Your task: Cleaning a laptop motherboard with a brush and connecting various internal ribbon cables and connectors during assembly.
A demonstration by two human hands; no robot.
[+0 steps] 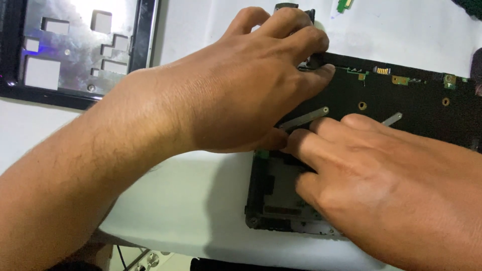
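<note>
A black opened laptop base [411, 103] lies on a white table, with small green circuit pieces, brass screw posts and thin metal strips [304, 118] on its surface. My left hand [251, 85] reaches across from the left and grips the base's far left corner, where a black hinge part [314, 61] sticks up under the fingertips. My right hand [381, 175] comes in from the lower right and presses flat on the base, fingertips touching the near left part by a metal strip. Both hands hide much of the base's left side.
A black frame with a silver metal plate full of cut-outs [75, 47] lies at the top left. A small green part [344, 5] sits at the top edge. The white table [196, 200] ends at the bottom, where a cable and floor show.
</note>
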